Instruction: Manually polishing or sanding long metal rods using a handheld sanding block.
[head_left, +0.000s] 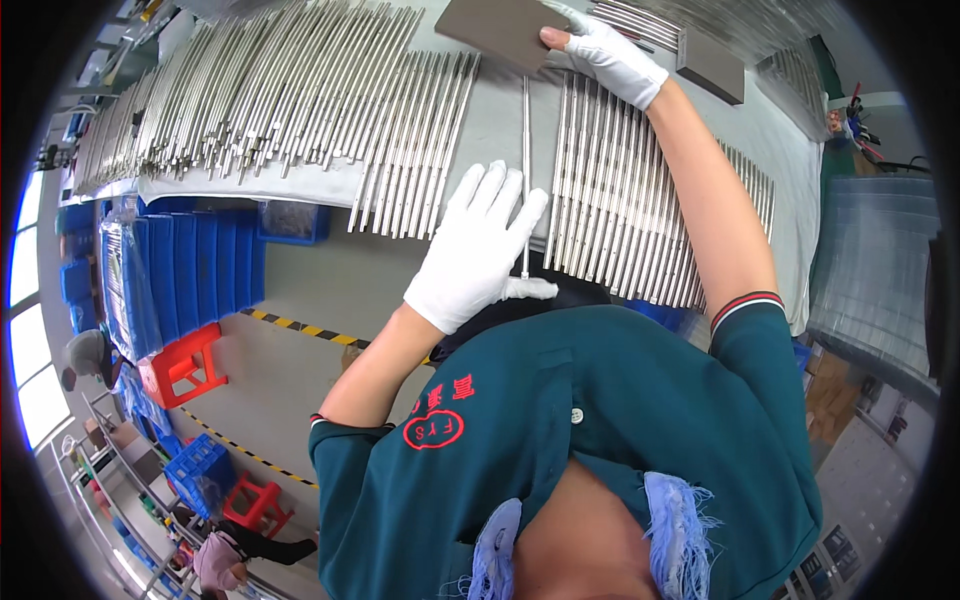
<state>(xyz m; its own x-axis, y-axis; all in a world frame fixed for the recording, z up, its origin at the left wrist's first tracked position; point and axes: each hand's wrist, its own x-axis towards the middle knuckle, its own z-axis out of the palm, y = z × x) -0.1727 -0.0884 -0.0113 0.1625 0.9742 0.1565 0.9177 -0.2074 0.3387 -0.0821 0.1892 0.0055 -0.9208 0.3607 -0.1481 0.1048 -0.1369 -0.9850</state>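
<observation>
My right hand (605, 60), in a white glove with a bare thumb tip, grips a flat grey-brown block (500, 30) at the far edge of the table. A single thin metal rod (526, 130) lies lengthwise below the block, apart from the rows either side. Over its near end rests my left hand (475, 245), gloved in white, with the fingers stretched out and the thumb apart. That rod end shows between thumb and forefinger; whether the hand presses on it I cannot tell. To the right lies a row of similar rods (610, 190), partly under my right forearm.
More rods (415, 150) lie side by side on the left, with a dense pile (250, 90) beyond. A second grey-brown block (712, 65) sits at the far right. Blue bins (200, 260) and a red stool (185, 365) stand left of the table. People are in the background.
</observation>
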